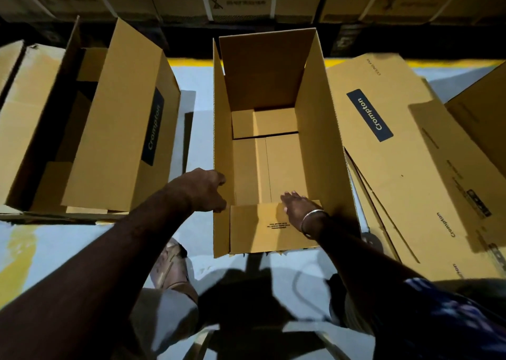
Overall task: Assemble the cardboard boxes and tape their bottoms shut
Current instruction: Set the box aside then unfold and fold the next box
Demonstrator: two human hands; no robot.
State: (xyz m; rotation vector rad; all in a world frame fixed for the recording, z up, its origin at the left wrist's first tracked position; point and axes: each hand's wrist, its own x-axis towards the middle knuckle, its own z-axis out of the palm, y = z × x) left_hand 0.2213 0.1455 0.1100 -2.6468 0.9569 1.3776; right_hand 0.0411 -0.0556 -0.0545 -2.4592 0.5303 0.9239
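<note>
I see the open box [273, 146] standing on the floor [200, 86] between an assembled box [109, 129] and flat cartons [397, 154]; nothing lies inside but its folded bottom flaps. My left hand [206, 190] curls over its left wall; my right hand [297, 207] presses flat-fingered on the near flap [257, 228].

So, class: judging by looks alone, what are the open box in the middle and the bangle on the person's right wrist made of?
Open box: corrugated cardboard, matt tan; fluting seems to show along its cut rim.
Bangle: probably metal, silvery and smooth, since it catches a bright glint, though polished plastic can't be ruled out.
</note>
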